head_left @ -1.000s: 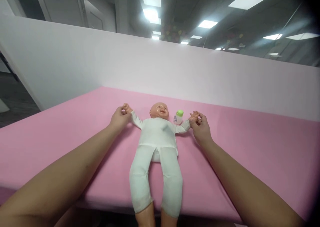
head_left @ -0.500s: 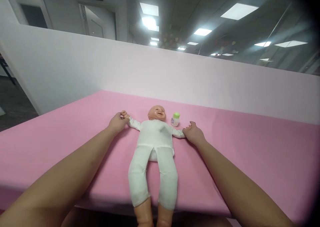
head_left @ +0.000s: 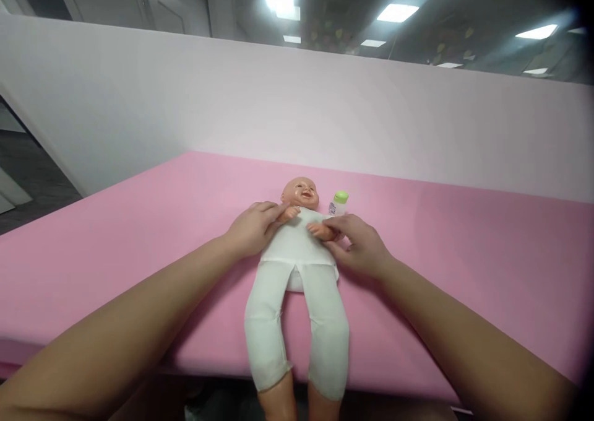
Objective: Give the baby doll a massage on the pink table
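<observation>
A baby doll (head_left: 299, 241) in a white top and white trousers lies on its back, its head away from me and its feet past the near edge. My left hand (head_left: 254, 228) is closed around the doll's arm on the left, with the small doll hand poking out over its chest. On the other side my right hand (head_left: 357, 243) grips the doll's other arm between thumb and fingers, and that arm is folded across the chest. Both doll forearms are partly hidden by my fingers.
A small bottle (head_left: 339, 204) with a green cap stands just beyond my right hand, beside the doll's head. The pink padded surface (head_left: 464, 272) spreads under everything. A white low wall (head_left: 325, 105) closes off the far side, with glass above it.
Both hands have moved inward, bringing the doll's arms from stretched out sideways to bent over its chest. The camera has tilted down slightly.
</observation>
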A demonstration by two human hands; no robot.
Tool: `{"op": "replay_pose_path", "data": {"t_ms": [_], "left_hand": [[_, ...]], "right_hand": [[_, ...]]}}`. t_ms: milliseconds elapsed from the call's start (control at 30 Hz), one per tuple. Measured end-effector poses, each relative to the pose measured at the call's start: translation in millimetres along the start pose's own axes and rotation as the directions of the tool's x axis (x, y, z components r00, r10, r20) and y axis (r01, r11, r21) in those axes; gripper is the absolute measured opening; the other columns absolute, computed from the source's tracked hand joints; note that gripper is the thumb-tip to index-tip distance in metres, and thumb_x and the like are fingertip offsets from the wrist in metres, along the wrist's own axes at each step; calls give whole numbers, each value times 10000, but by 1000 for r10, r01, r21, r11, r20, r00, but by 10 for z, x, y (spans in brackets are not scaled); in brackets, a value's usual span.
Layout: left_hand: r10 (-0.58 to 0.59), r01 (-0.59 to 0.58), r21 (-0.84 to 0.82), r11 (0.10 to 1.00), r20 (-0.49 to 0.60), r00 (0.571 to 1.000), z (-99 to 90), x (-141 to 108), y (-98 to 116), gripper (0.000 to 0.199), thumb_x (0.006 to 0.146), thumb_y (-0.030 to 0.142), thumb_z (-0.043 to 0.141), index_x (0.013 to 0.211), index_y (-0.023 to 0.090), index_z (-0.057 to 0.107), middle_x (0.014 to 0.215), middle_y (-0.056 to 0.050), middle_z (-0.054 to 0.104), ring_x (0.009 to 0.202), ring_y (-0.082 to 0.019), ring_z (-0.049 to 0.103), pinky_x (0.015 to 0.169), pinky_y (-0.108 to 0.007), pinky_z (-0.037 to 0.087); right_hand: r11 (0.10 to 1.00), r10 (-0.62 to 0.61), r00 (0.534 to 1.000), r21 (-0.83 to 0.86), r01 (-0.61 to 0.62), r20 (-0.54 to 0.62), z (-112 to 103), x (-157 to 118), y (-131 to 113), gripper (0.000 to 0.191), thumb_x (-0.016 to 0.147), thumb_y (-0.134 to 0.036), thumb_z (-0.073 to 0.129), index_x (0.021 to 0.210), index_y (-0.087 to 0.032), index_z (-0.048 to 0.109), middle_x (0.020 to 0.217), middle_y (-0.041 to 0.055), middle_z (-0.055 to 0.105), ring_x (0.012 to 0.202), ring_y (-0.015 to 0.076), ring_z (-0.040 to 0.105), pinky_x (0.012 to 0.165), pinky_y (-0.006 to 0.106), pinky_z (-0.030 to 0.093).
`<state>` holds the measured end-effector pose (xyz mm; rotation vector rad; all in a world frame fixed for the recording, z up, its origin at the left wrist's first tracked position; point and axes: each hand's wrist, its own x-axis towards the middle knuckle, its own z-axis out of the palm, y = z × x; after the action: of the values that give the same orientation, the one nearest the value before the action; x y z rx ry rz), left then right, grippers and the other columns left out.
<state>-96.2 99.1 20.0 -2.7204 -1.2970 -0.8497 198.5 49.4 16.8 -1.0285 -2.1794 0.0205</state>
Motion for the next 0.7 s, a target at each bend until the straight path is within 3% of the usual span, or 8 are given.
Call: {"op": "replay_pose_path", "data": {"t_ms": [67,167,367,467,533,633,700], "left_hand": [[84,-91,107,990,74,994,35,-4,11,477,1051,333,410,1503,273,551,1459,-81,614,1342,-284,550,1132,-450,440],[129,-154,189,970,137,982,69,-10,-12,496,1051,310,426,1538,280,509,1543,-70,547,1422,-283,488,1195,-460,376],[124,-147,176,973,133,983,71,7,6,458,1052,303,412,1484,294,563,1483,-56,603,1355,-266,555,1146,-439,426],[87,-99,99,990,118,989,30,24,25,451,1056,337,393,1471,318,568,1424,-48,639,1276,-252,609,1066,-403,483],[18,-20,25,999,85,996,-8,31,9,451,1051,387,403,1470,334,560,1393,-43,656,1226,-256,636,1016,-390,507],[-151,146,-137,980,-28,988,-61,26,-108,491,1015,427,474,1497,340,507,1361,-38,672,1177,-249,657,977,-368,521],[-327,294,-249,923,-104,939,-89,11,-260,560,980,433,528,1523,317,456,1329,-55,684,1130,-246,678,927,-354,539]], "right_hand": [[994,-105,991,23,103,77,19,2,-72,363,903,-140,625,1232,-284,674,1126,25,741,1054,262,660,964,447,521],[984,-177,981,39,175,74,42,-2,-86,406,903,-106,613,1267,-278,664,1200,27,730,1144,268,631,1027,468,493],[990,-139,986,35,136,91,92,5,-78,337,938,-136,621,1239,-275,678,1164,28,738,1098,265,642,998,471,508],[999,-31,999,43,29,35,83,6,-30,362,927,-165,649,1259,-306,674,1121,15,741,1016,247,665,941,448,538],[993,93,989,84,-84,-112,48,4,67,401,910,-233,701,1300,-314,654,1165,27,731,993,244,679,889,426,565],[927,331,884,289,-239,-331,-20,-1,313,500,899,-357,735,1370,-301,576,1314,56,686,1065,250,688,835,391,595],[845,477,805,437,-310,-352,-49,-11,523,543,908,-407,721,1400,-300,517,1394,68,650,1114,244,688,854,381,604]]}}
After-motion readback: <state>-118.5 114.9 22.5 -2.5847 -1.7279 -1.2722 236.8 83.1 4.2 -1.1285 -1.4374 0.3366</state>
